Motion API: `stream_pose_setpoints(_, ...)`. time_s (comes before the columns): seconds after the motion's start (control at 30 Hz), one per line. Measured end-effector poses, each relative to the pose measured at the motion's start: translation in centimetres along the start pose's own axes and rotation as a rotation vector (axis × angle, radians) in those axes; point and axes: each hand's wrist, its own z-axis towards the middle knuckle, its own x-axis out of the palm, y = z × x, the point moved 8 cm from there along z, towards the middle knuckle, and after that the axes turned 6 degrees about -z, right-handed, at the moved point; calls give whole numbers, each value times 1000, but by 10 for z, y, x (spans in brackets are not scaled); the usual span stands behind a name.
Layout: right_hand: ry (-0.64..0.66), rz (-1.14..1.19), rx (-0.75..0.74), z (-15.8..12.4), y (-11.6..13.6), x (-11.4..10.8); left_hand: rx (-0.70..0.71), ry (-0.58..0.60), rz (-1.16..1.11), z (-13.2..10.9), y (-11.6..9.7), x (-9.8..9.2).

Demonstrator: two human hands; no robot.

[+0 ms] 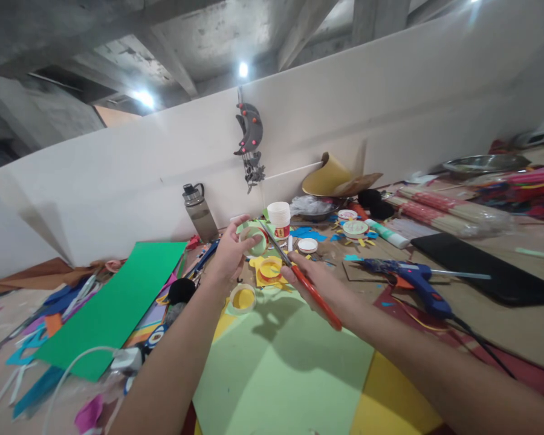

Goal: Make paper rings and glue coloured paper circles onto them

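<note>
My left hand (229, 255) is closed on a round light green piece (256, 243) with a pale rim, held up above the table. In my right hand (320, 279) are red-handled scissors (316, 297), their blades pointing up and left beside the green piece. Below the hands, a yellow paper cutout (260, 273) with a ring on it lies near a pale ring (243, 298) with a yellow centre. A large light green sheet (281, 368) spreads in front of me, over a yellow sheet (385, 399), with the shadow of my hands on it.
White paper cups (278, 214) stand behind my hands, a water bottle (200, 211) to their left. A blue glue gun (419, 284) with a cable and a black slab (485, 269) lie right. Left are a green sheet (118, 308), paper scraps and a white plug (127, 360).
</note>
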Motion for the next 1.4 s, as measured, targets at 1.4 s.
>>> stream_pose_setpoints(1.4,-26,35,0,-4,7,-3,-32,-42,-9,-2,-10,-4)
